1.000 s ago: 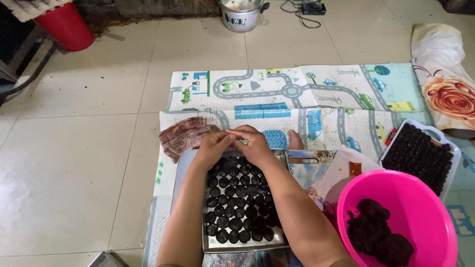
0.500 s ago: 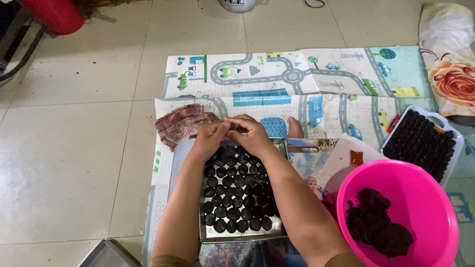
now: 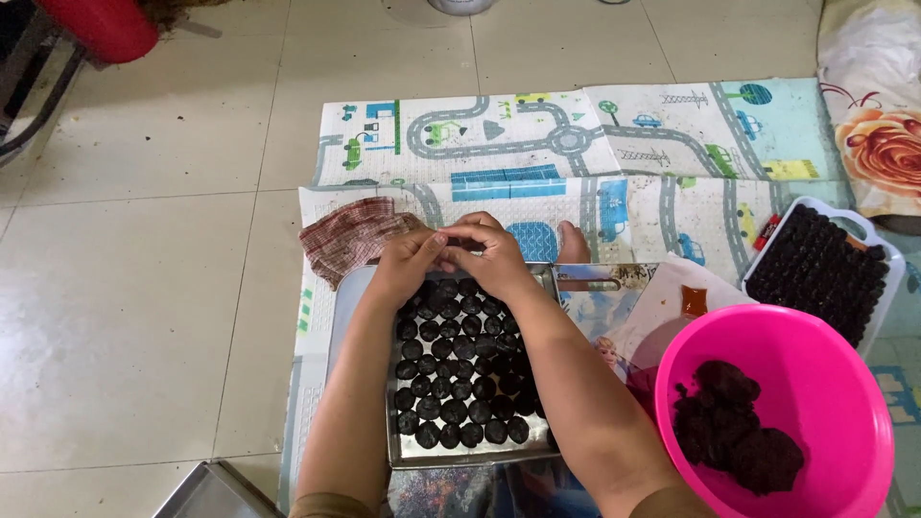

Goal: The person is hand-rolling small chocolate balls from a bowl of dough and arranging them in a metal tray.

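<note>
A metal tray (image 3: 403, 457) lies on the play mat, filled with rows of small dark round balls (image 3: 451, 384). My left hand (image 3: 408, 264) and my right hand (image 3: 494, 257) meet over the tray's far edge, fingertips pressed together on a small dark piece between them. A pink bowl (image 3: 825, 384) at the right holds a lump of dark paste (image 3: 734, 422).
A white tray (image 3: 883, 259) full of dark balls stands at the far right. A checked cloth (image 3: 350, 235) lies left of my hands. A road-pattern mat (image 3: 576, 144) covers the tiled floor. Another metal tray corner (image 3: 206, 494) shows at the bottom left. A red bucket (image 3: 101, 24) stands top left.
My hands have stayed together over the tray's far edge, working the small piece. The view has shifted slightly downward.
</note>
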